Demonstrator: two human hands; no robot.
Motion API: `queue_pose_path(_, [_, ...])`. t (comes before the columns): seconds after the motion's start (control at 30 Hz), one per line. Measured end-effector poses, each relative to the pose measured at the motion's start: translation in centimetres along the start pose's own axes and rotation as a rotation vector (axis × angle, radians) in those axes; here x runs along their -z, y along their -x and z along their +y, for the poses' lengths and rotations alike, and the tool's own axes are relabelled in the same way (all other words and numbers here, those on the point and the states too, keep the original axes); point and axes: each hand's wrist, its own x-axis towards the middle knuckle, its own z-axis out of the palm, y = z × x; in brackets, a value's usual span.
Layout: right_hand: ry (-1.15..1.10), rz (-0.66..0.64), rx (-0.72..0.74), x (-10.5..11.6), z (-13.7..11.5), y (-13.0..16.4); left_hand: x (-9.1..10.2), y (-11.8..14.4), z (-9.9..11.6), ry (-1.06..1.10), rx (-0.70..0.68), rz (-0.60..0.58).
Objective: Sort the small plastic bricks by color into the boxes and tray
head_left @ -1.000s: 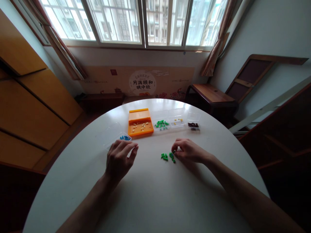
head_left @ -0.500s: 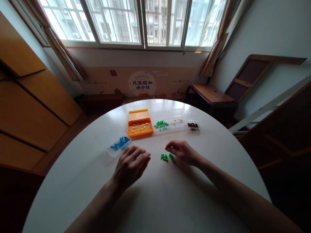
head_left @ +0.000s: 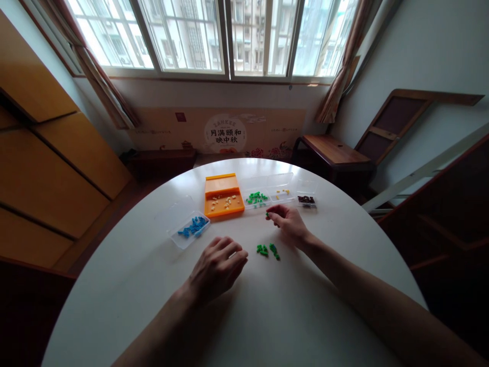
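My right hand (head_left: 289,223) is closed, its thumb and fingers pinching a small green brick (head_left: 267,214) just in front of the clear boxes. Nearer to me, two small groups of green bricks lie on the table: a loose cluster (head_left: 262,250) and a row (head_left: 274,251) that looks joined. To their left rests my left hand (head_left: 219,265), with its fingers curled and its back facing up. Its fingertips are hidden, so I cannot see whether anything is in them. Just beyond it stands a clear box holding blue bricks (head_left: 194,226).
An orange tray (head_left: 212,212) with pale pieces stands at the back of the round white table (head_left: 153,300). Right of it are open clear boxes with green bricks (head_left: 256,198), yellow bricks (head_left: 282,192) and dark brown bricks (head_left: 306,199). A wooden chair (head_left: 332,149) is beyond the table.
My right hand has moved from beside the loose green bricks away from me towards the boxes, and a green brick now shows in its fingers. My left hand has shifted slightly right.
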Motion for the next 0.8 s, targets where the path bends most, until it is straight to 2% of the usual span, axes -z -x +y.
queue_pose_path(0.13, [0.022,0.155,0.023,-0.4,-0.7,-3.4,-0.2,0.1,-0.1,0.000,-0.009,-0.004])
queue_pose_path(0.23, [0.034,0.182,0.005,-0.2,-1.2,-5.1,-0.3,0.2,-0.3,0.007,-0.003,-0.015])
queue_pose_path(0.33, [0.085,0.174,0.037,0.6,-1.1,-5.1,-0.5,0.2,-0.5,0.018,-0.005,-0.026])
queue_pose_path(0.43, [0.221,0.139,0.117,1.7,-0.8,-3.4,-0.6,0.2,-0.5,0.038,-0.008,-0.039])
queue_pose_path(0.53, [0.387,0.048,0.232,2.6,-0.8,-0.3,-0.7,0.2,-0.6,0.055,0.006,-0.045])
queue_pose_path(0.67, [0.729,-0.232,0.423,3.0,-1.1,4.0,-0.9,0.3,-0.8,0.060,0.011,-0.065])
queue_pose_path(0.8, [1.070,-0.335,0.412,2.5,-1.2,6.3,-1.0,0.3,-0.8,0.057,0.043,-0.081])
